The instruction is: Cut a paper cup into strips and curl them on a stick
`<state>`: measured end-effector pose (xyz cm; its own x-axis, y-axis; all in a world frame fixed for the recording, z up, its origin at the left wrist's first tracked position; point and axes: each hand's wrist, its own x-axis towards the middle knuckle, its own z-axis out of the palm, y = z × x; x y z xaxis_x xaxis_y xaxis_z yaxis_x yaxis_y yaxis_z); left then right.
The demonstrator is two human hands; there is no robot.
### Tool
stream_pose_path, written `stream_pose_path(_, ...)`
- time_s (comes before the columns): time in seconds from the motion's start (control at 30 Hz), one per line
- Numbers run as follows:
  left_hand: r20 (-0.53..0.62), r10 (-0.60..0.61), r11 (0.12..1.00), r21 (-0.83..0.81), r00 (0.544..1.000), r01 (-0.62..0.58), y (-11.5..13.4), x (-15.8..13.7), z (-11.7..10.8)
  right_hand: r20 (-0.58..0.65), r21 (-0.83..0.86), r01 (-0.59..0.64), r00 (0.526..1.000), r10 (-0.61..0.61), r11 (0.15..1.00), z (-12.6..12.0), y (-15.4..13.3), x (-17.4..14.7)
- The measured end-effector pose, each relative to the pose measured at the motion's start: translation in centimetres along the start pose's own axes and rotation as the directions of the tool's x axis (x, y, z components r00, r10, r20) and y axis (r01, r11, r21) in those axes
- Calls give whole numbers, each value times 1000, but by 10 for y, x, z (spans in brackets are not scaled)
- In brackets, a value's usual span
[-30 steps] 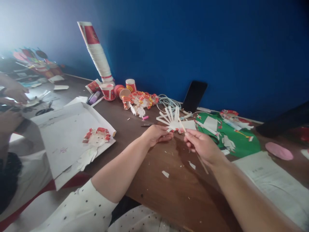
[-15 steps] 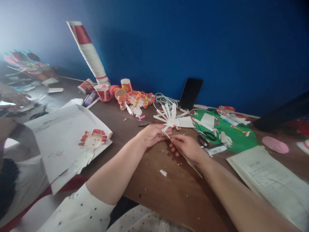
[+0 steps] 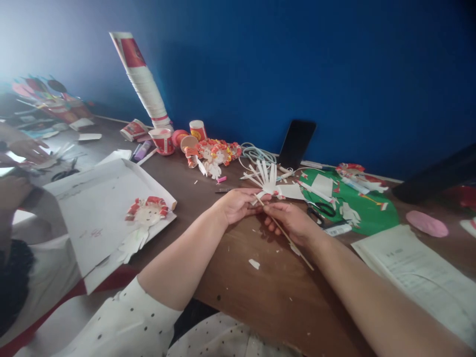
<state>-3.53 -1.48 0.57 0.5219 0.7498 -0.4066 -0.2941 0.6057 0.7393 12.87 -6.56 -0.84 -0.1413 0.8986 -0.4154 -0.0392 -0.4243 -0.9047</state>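
Observation:
My left hand [image 3: 241,204] is closed on a paper cup cut into strips [image 3: 269,184]. Its white strips fan upward, and red shows near their base; one wider white piece sticks out to the right. In my right hand [image 3: 292,220] a thin wooden stick [image 3: 303,258] is pinched between thumb and fingers. The tip of the stick rests at a pale strip by my left fingers. Black scissors [image 3: 323,209] and a white tube [image 3: 337,229] lie just right of my right hand.
A tall stack of paper cups [image 3: 147,91] leans by the blue wall. A phone [image 3: 297,144] stands against it. Paper-doll cutouts [image 3: 213,156], a green sheet [image 3: 379,213], an open book [image 3: 412,277] and a white envelope [image 3: 96,218] lie around. Another person's hand [image 3: 28,148] is at left.
The cut paper cup has tilted, so its strips point more upward and its red edge shows more. The stick stays in my right hand. The whole view has shifted slightly.

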Motion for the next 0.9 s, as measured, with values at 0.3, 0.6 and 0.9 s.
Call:
stream_pose_path(0.3,-84,38,999,22,996,-36,-1,2,2,80,47,-63,995,59,997,-2,-11,3)
stream_pose_path(0.6,-39,111,993,37,993,-110,-5,7,-2,192,268,-147,977,96,952,-7,-9,7)
stream_pose_path(0.9,-41,58,988,144,997,-52,-5,6,0,140,304,-159,983,121,939,-5,-8,4)
